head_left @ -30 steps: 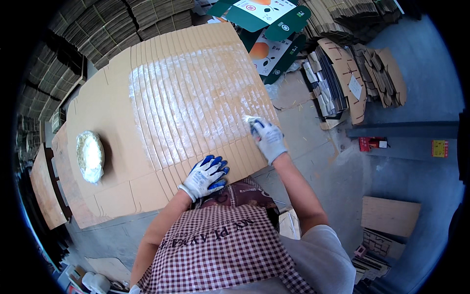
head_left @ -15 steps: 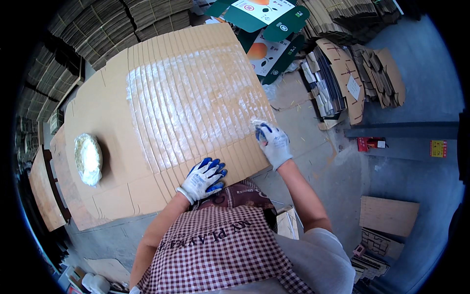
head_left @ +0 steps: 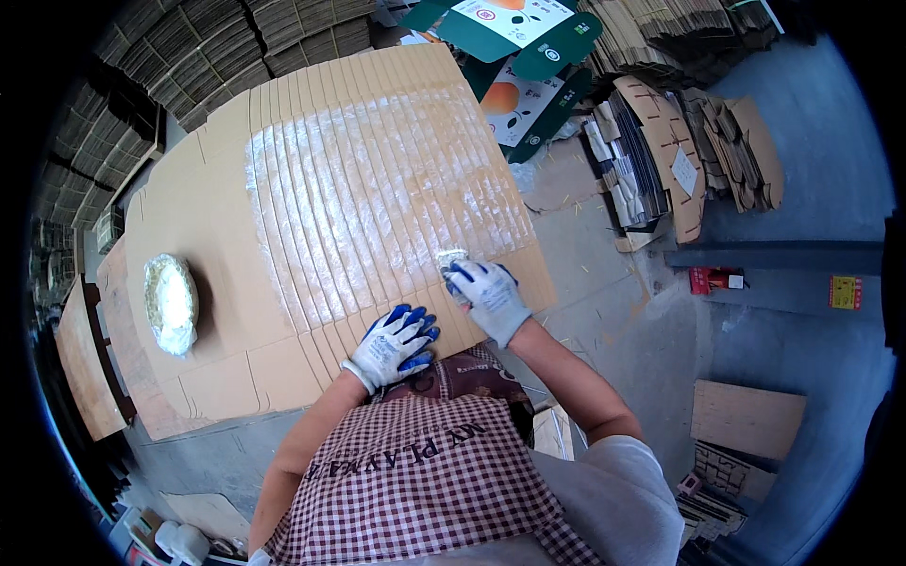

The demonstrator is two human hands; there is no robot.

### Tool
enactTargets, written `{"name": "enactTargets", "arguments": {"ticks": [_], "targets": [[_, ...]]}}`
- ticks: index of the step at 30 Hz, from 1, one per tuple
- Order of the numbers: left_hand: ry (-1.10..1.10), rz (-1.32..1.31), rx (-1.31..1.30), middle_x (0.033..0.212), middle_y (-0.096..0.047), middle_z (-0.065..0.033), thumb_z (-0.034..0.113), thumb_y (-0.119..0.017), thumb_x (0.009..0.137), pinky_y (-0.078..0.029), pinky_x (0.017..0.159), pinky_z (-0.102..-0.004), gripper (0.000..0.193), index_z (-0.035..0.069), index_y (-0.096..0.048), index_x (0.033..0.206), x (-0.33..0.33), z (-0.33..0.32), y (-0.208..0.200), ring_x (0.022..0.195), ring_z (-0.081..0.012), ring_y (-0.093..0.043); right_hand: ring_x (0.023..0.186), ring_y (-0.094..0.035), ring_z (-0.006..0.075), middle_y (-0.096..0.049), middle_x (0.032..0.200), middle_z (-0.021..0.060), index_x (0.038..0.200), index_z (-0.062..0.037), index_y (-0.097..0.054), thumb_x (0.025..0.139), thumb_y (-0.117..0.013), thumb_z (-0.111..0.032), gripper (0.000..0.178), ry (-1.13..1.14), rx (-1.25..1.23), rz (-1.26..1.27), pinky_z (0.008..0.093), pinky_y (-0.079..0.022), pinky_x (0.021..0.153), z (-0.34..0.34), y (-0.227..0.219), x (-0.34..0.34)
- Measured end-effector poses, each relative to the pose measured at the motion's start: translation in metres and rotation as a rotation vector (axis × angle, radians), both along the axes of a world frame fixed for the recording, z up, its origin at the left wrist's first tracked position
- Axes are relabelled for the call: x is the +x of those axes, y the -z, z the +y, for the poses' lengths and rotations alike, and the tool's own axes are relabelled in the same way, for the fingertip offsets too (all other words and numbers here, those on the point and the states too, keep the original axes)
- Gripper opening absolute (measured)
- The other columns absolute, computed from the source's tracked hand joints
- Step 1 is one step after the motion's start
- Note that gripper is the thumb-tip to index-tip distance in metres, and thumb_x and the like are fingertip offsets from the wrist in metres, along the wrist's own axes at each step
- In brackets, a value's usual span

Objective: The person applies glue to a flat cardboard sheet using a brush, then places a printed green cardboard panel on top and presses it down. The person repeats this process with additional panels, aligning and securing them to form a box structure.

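Head view: I lean over overlapped cardboard (head_left: 226, 344), glossy across its middle.
Right hand (head_left: 488, 294): my fingers curl round a white-tipped applicator (head_left: 452, 257), its pale end just past my fingertips, at the gloss's near edge.
Left hand (head_left: 389, 347): fingers slightly spread, flat on the cardboard, left of the applicator.
Beyond: green-and-white cartons (head_left: 534, 66), bundled stacks (head_left: 198, 61).
Bowl (head_left: 151, 294): film-lined, whitish contents, far left.
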State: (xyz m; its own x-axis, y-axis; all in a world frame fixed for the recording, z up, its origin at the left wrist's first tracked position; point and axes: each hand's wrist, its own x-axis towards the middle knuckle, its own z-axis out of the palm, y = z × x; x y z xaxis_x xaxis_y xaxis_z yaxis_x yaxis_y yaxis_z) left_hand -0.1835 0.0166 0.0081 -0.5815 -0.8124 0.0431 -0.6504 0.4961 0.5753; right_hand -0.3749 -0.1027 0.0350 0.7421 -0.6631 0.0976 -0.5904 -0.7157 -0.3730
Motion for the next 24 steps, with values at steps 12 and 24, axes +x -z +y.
{"name": "enactTargets", "arguments": {"ticks": [12,24], "targets": [[0.000,-0.039,0.015,0.123,-0.045,-0.0102,0.034,-0.050,0.080,-0.025,0.101,-0.0409,0.044,0.009,-0.049,0.116,0.000,0.002,0.003,0.118,-0.0264,-0.038,0.091,-0.052,0.0246,-0.051,0.105,0.0062,0.103,-0.0128,-0.053,0.061,-0.065,-0.015,0.044,-0.091,0.045,-0.010,0.0369,-0.042,0.076,0.009,-0.002,0.020],[0.006,0.015,0.000,0.122,-0.045,-0.0110,0.033,-0.055,0.076,-0.026,0.100,-0.0436,0.047,0.008,-0.049,0.115,0.000,-0.001,0.002,0.118,-0.0286,-0.038,0.083,-0.055,0.0280,-0.055,0.101,0.0092,0.100,-0.0121,-0.054,0.067,-0.057,-0.012,0.033,0.335,0.022,0.043,0.0385,-0.045,0.071,-0.048,0.018,-0.030]]}}
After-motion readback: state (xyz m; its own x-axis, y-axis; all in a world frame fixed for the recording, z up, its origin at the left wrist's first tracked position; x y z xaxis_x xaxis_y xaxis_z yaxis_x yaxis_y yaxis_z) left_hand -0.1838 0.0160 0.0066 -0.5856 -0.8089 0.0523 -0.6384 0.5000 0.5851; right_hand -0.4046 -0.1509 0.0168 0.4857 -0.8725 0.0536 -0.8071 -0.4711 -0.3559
